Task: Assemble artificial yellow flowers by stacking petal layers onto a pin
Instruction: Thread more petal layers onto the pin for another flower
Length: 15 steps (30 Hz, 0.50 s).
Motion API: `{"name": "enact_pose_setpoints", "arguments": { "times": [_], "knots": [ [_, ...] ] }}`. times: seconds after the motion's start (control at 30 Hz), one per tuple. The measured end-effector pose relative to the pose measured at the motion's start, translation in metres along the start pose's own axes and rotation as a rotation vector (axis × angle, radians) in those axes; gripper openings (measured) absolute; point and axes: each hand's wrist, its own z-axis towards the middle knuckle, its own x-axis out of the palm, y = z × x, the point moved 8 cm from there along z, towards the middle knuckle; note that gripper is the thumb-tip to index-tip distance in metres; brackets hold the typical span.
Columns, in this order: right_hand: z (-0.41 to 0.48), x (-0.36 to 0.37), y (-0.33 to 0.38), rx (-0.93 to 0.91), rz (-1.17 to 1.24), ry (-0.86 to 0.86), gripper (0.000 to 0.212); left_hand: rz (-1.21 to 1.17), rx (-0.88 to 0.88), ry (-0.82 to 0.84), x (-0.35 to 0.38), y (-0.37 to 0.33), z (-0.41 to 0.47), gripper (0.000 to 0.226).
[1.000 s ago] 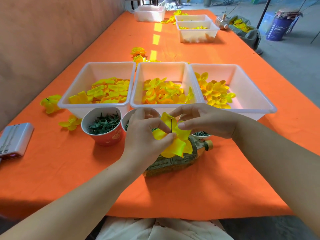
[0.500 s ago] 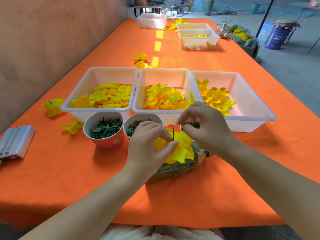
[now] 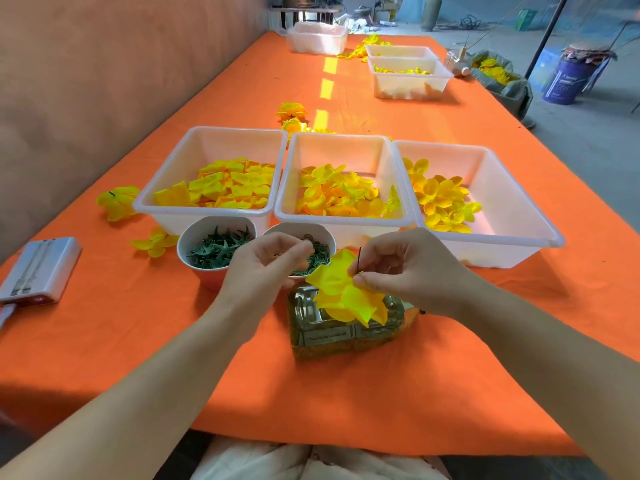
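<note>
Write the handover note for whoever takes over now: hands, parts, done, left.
Left hand: fingers curled over the right cup; unclear whether it holds a piece.
Right hand: pinches the half-built flower at its pin, above the lying bottle.
Parts: three petal trays sit farther back.
Done: several petals threaded.
Left: probably more layers; the pin tip shows bare.

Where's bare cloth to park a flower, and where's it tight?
Bare cloth: the near strip between the bottle and the table edge; left, between the grey device and the leaf cup; right, in front of the right bin. Tight: by the second cup, where the left hand and the right hand holding the flower crowd the middle bin.
</note>
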Motion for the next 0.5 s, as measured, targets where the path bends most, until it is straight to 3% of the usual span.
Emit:
{"name": "enact_pose_setpoints", "arguments": {
  "times": [0.07, 0.2, 0.27, 0.37, 0.5],
  "knots": [
    [0.002, 0.0, 0.0, -0.002, -0.014, 0.01, 0.008, -0.045, -0.091, -0.042, -0.006, 0.004, -0.001, 0.038],
    [0.005, 0.0, -0.003, 0.002, 0.002, 0.008, 0.003, 0.089, -0.184, 0.19, 0.01, 0.011, -0.017, 0.055],
    [0.006, 0.001, -0.004, 0.001, 0.005, 0.004, 0.005, 0.038, -0.245, 0.25, 0.017, 0.019, -0.025, 0.062],
    [0.006, 0.001, -0.004, 0.006, 0.002, 0.011, 0.024, -0.063, -0.289, 0.219, 0.018, 0.026, -0.028, 0.058],
    [0.006, 0.004, -0.006, 0.008, 0.002, 0.065, 0.017, -0.037, -0.253, 0.206, 0.018, 0.03, -0.027, 0.048]
  ]
}}
